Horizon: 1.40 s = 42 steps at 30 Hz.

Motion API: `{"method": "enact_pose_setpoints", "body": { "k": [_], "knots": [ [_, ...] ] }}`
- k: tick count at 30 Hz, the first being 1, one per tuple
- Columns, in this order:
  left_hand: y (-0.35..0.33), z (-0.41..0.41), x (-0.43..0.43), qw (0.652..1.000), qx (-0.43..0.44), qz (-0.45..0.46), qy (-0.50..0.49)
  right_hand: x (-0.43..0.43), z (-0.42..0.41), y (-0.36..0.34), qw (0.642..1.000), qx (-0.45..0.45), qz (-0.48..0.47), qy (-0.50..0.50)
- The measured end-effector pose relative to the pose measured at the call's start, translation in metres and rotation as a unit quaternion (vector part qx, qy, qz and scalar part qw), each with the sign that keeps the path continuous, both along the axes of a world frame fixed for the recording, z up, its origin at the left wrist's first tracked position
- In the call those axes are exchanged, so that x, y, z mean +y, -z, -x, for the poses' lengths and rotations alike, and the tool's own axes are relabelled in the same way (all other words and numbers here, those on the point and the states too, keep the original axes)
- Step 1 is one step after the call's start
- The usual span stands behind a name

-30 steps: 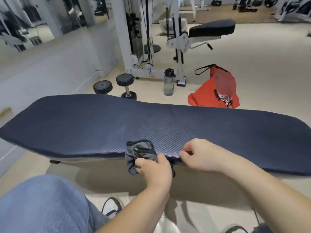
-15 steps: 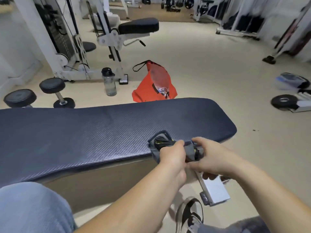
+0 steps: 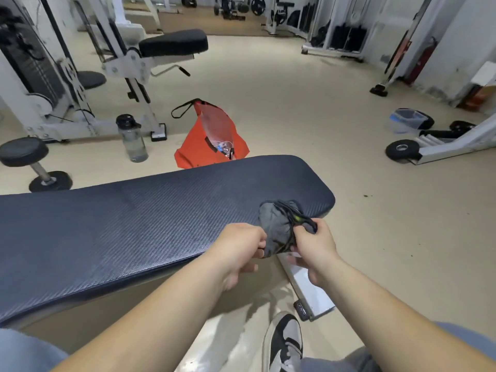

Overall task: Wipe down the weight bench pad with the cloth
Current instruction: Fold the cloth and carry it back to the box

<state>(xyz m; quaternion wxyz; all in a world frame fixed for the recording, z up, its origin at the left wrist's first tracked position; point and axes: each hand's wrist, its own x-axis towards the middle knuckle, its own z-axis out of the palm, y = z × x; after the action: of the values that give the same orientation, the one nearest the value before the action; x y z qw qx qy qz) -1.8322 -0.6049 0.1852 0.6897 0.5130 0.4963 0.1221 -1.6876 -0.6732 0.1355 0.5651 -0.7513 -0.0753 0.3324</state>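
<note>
Both hands are closed on the cloth [image 3: 277, 226]. The left hand [image 3: 241, 247] pinches its lower left fold; the right hand [image 3: 315, 244] has its fingers curled round the right side. The cloth is grey, bunched, with dark cords across it. It is held at the near right corner of the bench [image 3: 128, 232]; contact with the dark textured pad cannot be confirmed. On the floor beyond the bench's far edge stand an orange bag [image 3: 198, 149], a water bottle [image 3: 132, 142] and a dumbbell [image 3: 31, 162]. A shoe [image 3: 284, 342] shows below the near edge.
</note>
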Motion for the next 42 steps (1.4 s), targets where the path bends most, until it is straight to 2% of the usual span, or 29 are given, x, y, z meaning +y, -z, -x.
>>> {"method": "enact_pose_setpoints", "body": {
  "k": [2,4,10,12,14,18,20,21,25,27,31,36,39,42],
  "knots": [
    [0.000,-0.008,0.001,0.999,-0.007,-0.037,-0.012,0.008,-0.014,-0.005,0.996,0.019,0.003,0.089],
    [0.001,-0.017,0.001,0.997,-0.008,-0.074,-0.020,0.013,-0.027,-0.013,0.988,0.001,0.015,0.153],
    [0.006,-0.046,0.018,0.967,0.040,-0.252,0.024,0.033,-0.043,-0.001,0.984,-0.094,0.039,0.147],
    [0.012,-0.052,0.028,0.936,0.080,-0.338,0.061,0.042,-0.059,0.000,0.975,-0.132,0.041,0.173],
    [0.019,-0.055,0.040,0.889,0.139,-0.421,0.115,0.053,-0.081,-0.001,0.968,-0.167,0.076,0.171],
    [0.017,-0.064,0.074,0.783,0.258,-0.518,0.230,0.073,-0.132,0.000,0.946,-0.275,0.169,0.021],
    [0.014,-0.072,0.094,0.750,0.295,-0.531,0.262,0.084,-0.157,-0.004,0.932,-0.297,0.197,-0.065],
    [0.012,-0.076,0.103,0.750,0.305,-0.519,0.274,0.091,-0.168,-0.007,0.923,-0.307,0.210,-0.098],
    [0.015,-0.089,0.127,0.786,0.311,-0.444,0.297,0.135,-0.193,-0.009,0.899,-0.334,0.224,-0.174],
    [0.018,-0.093,0.132,0.790,0.313,-0.426,0.309,0.165,-0.198,-0.008,0.889,-0.344,0.225,-0.204],
    [0.019,-0.093,0.139,0.794,0.297,-0.421,0.323,0.226,-0.206,-0.010,0.873,-0.351,0.234,-0.244],
    [0.026,-0.091,0.138,0.793,0.290,-0.439,0.307,0.268,-0.208,-0.003,0.851,-0.329,0.212,-0.350],
    [0.027,-0.093,0.137,0.791,0.300,-0.441,0.300,0.265,-0.203,0.000,0.846,-0.333,0.221,-0.354],
    [0.027,-0.090,0.137,0.798,0.286,-0.437,0.300,0.249,-0.206,0.001,0.868,-0.337,0.220,-0.292]
  ]
}}
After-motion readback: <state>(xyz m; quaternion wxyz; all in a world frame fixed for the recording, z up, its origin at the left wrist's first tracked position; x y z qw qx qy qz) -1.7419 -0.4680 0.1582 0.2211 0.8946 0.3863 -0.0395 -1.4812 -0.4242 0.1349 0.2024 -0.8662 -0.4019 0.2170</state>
